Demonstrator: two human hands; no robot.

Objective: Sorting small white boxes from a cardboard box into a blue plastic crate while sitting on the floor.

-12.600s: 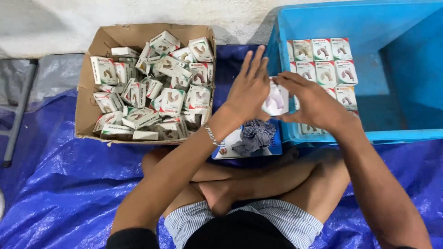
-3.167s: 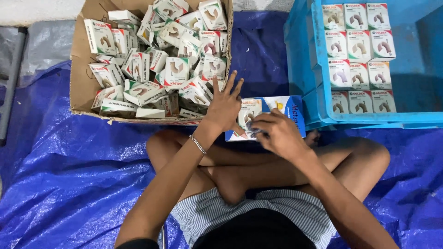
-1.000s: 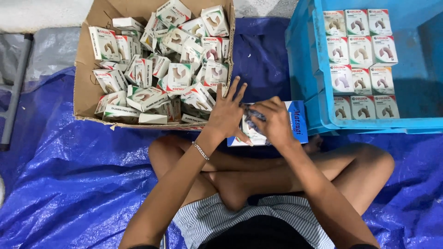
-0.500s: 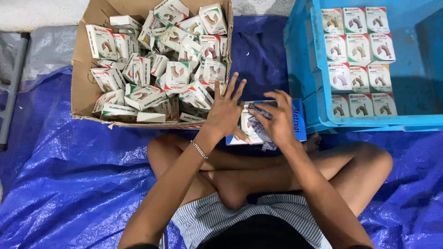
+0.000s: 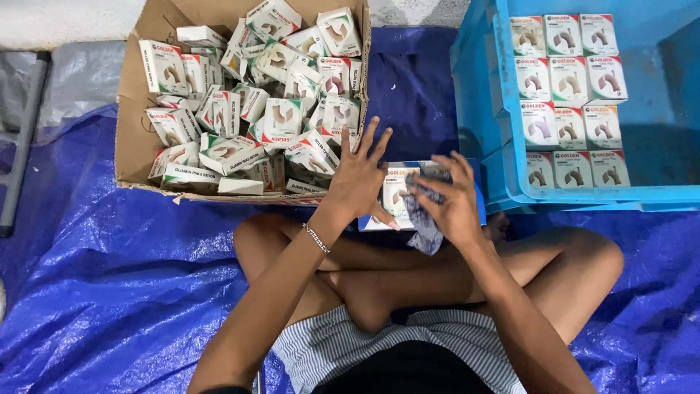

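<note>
I sit cross-legged on a blue tarp. My left hand (image 5: 359, 175) has its fingers spread and its thumb rests on a small white box (image 5: 397, 195) that lies on a flat blue-edged packet (image 5: 477, 208) in front of my legs. My right hand (image 5: 450, 203) is closed on a dark patterned cloth (image 5: 425, 232) and presses it against the box's right side. Part of the box is hidden under both hands.
A cardboard carton (image 5: 138, 138) at the left holds several loose white boxes in a heap. A blue plastic crate (image 5: 510, 186) at the right holds similar boxes in neat rows. The blue tarp (image 5: 109, 292) covers the floor. A grey bar (image 5: 25, 138) lies at far left.
Over the last second my right hand with the cloth has slid from the top of the small box down toward my lap. My left hand has stayed in place on it.
</note>
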